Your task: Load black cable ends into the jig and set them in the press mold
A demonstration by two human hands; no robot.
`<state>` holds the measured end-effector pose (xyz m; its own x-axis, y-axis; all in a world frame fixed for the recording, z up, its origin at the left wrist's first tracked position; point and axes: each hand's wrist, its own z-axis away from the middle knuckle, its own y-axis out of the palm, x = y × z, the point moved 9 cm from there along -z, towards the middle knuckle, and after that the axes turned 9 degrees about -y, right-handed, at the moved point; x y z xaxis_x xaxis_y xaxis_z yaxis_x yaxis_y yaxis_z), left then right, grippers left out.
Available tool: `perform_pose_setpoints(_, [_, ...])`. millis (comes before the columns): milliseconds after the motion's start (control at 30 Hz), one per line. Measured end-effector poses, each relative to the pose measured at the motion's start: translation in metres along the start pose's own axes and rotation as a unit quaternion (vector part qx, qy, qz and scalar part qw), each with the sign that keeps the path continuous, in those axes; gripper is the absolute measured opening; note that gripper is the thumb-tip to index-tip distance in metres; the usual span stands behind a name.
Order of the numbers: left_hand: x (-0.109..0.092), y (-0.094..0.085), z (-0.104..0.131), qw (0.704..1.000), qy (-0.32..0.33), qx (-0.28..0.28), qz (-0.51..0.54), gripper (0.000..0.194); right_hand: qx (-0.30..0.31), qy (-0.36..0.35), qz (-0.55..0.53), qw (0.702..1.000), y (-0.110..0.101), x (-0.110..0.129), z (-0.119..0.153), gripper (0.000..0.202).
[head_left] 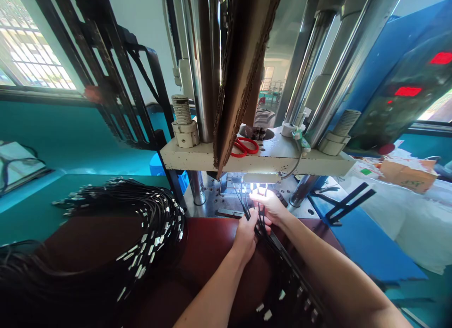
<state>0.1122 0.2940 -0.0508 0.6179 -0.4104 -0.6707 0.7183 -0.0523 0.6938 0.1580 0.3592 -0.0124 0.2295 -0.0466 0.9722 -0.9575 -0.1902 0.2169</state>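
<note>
Black cables run up from the table's right side through both of my hands, in front of the lit bed of a press. My left hand is closed around the bundle. Just above and to the right, my right hand pinches several cable ends close under the lamp. Glare washes out the tips there, so their shape is unclear. More cables with pale metal plugs trail toward the front right.
A big curved bundle of black cables with pale ends lies on the left of the brown table. Red-handled scissors and a cardboard sheet are on the press plate. Right stands a blue surface with black metal bars.
</note>
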Motion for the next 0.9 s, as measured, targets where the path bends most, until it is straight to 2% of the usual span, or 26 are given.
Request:
perform_pose_setpoints(200, [0.005,0.001,-0.001,1.000,-0.012,0.005,0.011,0.041,0.057,0.061,-0.039,0.996,0.013,-0.009,0.003,0.020])
perform_pose_setpoints(367, [0.005,0.002,-0.001,1.000,-0.011,0.012,0.014,0.040,0.099,0.030,0.010,0.995,0.022,0.001,0.002,0.016])
perform_pose_setpoints(567, [0.007,0.006,0.001,0.999,-0.029,0.023,0.027,0.038,0.036,-0.006,0.053,0.998,0.008,0.006,-0.003,0.016])
perform_pose_setpoints(900, [0.005,0.009,0.003,0.999,-0.029,0.035,0.017,0.037,0.020,-0.005,0.056,0.998,0.005,0.009,-0.003,0.021])
